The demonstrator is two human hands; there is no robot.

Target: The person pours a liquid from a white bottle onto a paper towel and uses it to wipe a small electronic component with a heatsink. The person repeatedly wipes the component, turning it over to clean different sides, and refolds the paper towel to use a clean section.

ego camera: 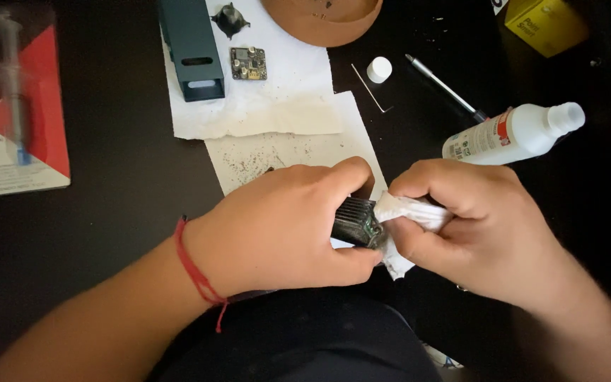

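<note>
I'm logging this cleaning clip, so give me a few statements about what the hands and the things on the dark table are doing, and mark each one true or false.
1. The left hand grips a small dark finned metal part. True.
2. The right hand presses a folded white tissue against that part. True.
3. The white plastic bottle stands upright with its cap on. False: it lies on its side, uncapped, and a small white cap sits apart on the table.
4. The small circuit board rests on a white paper towel. True.
5. A blue string is tied around the right wrist. False: a red string circles the left wrist.
</note>
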